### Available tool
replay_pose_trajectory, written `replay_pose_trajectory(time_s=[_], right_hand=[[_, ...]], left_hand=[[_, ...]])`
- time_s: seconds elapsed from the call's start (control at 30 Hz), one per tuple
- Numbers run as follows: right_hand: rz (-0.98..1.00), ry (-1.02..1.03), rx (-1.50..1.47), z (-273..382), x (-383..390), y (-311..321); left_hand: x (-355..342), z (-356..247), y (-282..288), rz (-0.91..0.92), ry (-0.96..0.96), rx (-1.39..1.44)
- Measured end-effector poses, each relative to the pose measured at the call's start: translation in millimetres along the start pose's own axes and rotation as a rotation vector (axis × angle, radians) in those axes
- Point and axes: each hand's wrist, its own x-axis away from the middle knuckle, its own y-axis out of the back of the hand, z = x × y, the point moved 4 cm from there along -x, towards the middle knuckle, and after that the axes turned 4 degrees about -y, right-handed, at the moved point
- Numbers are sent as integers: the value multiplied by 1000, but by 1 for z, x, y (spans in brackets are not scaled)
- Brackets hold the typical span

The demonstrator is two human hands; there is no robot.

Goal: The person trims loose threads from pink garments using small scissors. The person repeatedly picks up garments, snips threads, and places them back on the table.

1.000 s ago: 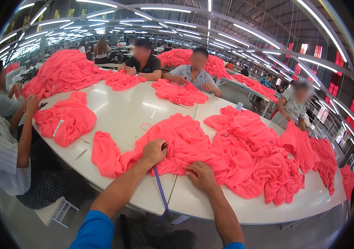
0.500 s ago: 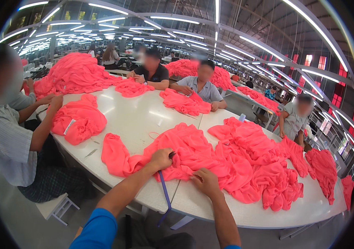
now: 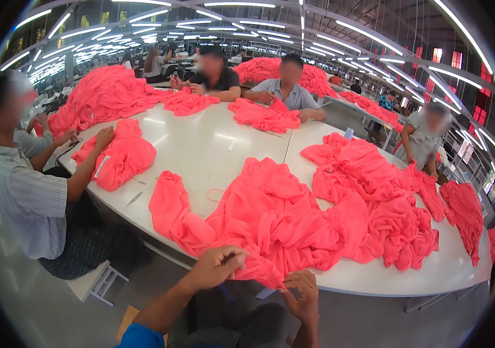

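Observation:
A gauzy coral-pink garment [image 3: 276, 226] lies bunched on the white table, its near edge drawn over the rim toward me. My right hand [image 3: 302, 294] pinches that edge between thumb and fingers. Just left of it, my left hand [image 3: 219, 267] is closed, with curled fingertips close against the cloth. What its fingers hold is hidden. Below the left hand a dim purple strap [image 3: 227, 293] hangs down, partly covered. To the right, more coral garments [image 3: 369, 197] lie heaped against the one I hold.
The pale table [image 3: 201, 136] curves round in front of me. A person at the left [image 3: 24, 174] sits on a white stool [image 3: 93, 281], handling coral cloth [image 3: 122, 153]. Two people work across the table, another stands at the right. A large coral pile [image 3: 99, 95] stands far left.
Both hands have moved down and nearer to me, pulling the garment's edge past the table rim. The dark tip and long purple strap seen at my left hand are now mostly hidden.

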Motion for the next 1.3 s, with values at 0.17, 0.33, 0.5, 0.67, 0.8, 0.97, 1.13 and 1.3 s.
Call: replay_pose_trajectory(time_s=[0.17,0.33,0.5,0.67,0.8,0.97,1.13,1.3], right_hand=[[-26,-31,71,13,15,3],[-41,-50,-24,30,24,-2],[-4,-86,-134,36,13,-16],[5,-163,-151,36,-20,-38],[135,-253,-16,14,-58,-64],[430,-495,190,16,-93,-82],[477,-506,-186,-23,-114,-107],[-162,-591,-634,-68,-195,-63]], left_hand=[[29,30,-26,-69,22,32],[38,42,-16,-172,24,71],[55,56,15,-210,60,145],[70,52,38,-222,121,141],[86,56,40,-129,227,167],[110,86,22,4,346,148],[131,123,-21,173,359,151],[148,127,-46,334,336,149]])
